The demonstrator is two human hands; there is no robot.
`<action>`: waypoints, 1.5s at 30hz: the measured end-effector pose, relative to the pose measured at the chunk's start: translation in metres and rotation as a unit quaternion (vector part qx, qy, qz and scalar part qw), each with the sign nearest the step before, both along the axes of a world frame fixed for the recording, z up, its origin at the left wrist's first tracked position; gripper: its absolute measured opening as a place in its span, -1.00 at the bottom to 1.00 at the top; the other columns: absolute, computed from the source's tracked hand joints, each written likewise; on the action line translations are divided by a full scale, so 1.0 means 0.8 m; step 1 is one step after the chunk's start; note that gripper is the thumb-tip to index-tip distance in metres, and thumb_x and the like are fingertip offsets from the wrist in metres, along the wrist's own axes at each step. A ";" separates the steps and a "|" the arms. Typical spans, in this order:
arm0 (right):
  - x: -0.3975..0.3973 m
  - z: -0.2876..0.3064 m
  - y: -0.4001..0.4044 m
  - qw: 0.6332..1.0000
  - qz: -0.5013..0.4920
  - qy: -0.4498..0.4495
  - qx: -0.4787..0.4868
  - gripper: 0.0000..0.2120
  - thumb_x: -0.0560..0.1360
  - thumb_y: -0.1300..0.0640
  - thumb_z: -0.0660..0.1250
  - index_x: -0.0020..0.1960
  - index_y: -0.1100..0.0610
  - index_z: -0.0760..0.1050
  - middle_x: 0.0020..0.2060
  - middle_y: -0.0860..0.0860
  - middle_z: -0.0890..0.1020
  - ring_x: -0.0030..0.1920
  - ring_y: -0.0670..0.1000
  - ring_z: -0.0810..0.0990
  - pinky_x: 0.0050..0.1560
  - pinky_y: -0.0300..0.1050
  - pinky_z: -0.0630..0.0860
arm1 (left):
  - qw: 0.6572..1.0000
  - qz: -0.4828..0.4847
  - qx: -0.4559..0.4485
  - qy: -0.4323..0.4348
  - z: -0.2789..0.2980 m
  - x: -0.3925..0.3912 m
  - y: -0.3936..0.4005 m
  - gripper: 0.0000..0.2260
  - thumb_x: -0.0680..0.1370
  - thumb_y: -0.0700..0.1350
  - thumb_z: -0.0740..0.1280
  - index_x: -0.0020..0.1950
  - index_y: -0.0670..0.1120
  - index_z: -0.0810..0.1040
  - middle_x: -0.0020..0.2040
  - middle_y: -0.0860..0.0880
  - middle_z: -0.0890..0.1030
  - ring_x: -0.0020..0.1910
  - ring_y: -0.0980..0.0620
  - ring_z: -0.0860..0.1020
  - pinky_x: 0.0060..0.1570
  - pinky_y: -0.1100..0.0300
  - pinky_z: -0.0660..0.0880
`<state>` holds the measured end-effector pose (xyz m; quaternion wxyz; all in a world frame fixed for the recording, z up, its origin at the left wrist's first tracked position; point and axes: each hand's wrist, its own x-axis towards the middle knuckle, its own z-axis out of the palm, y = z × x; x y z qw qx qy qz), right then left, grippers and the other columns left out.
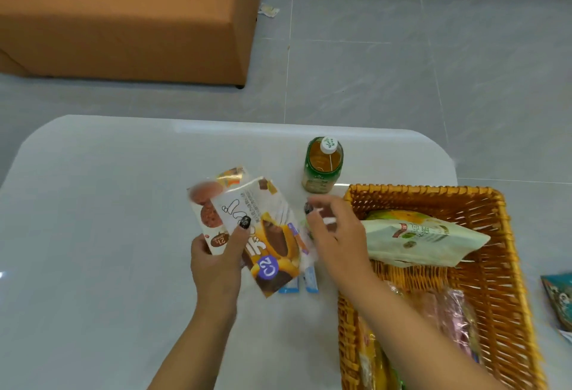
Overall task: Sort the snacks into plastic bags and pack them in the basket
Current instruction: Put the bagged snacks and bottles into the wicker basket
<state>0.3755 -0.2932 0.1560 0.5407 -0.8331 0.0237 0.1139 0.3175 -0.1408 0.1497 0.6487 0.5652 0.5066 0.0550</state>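
Nearest, at about five o'clock, the woven basket sits on the pale table, holding a pink-wrapped packet and yellow packets at its near end and a pale green snack bag lying across its far half over something yellow-green. At four o'clock, beyond the basket's right wall, a teal packet shows at the frame edge. Toward the middle, the left hand grips two snack packets fanned together, thumb pressed on the front one: a white-and-brown packet marked C2 over a white packet with brown rounds. Just under them, two small blue sachets lie on the table. The right hand hovers just beside the basket's left wall, fingers loosely curled; it is blurred, so I cannot tell whether it holds anything. Farther, at one o'clock from the hands, a green-labelled bottle of amber drink stands upright. Beyond the table, at eleven o'clock, a brown upholstered block rests on the grey tiled floor.
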 end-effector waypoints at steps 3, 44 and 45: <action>-0.047 0.016 -0.012 0.975 -0.082 0.137 0.155 -0.77 0.50 0.17 0.39 0.11 -0.05 0.49 0.00 -0.10 0.63 -0.02 -0.15 0.63 -0.11 -0.27 0.57 | 0.998 0.060 0.026 -0.022 0.026 0.004 -0.047 -0.55 0.37 -0.05 0.56 0.14 -0.13 0.46 -0.05 -0.02 0.65 -0.12 0.03 0.65 -0.12 0.10 0.58; -0.044 0.060 -0.253 0.950 -0.214 0.134 0.186 -0.57 0.43 0.38 0.40 0.12 -0.07 0.47 -0.13 -0.09 0.69 -0.10 -0.13 0.69 -0.27 -0.19 0.62 | 0.994 -0.020 0.090 -0.055 0.048 -0.006 -0.225 -0.73 0.53 -0.08 0.40 -0.02 0.16 0.32 0.06 0.10 0.53 -0.08 0.11 0.64 -0.35 0.36 0.57; -0.033 0.063 -0.263 0.972 -0.172 0.101 0.124 -0.55 0.42 0.38 0.42 0.13 -0.07 0.47 -0.14 -0.12 0.67 -0.13 -0.21 0.66 -0.29 -0.29 0.59 | 0.994 -0.017 0.093 -0.057 0.047 -0.004 -0.221 -0.74 0.54 -0.08 0.40 0.00 0.14 0.32 0.07 0.11 0.53 -0.09 0.12 0.64 -0.36 0.37 0.56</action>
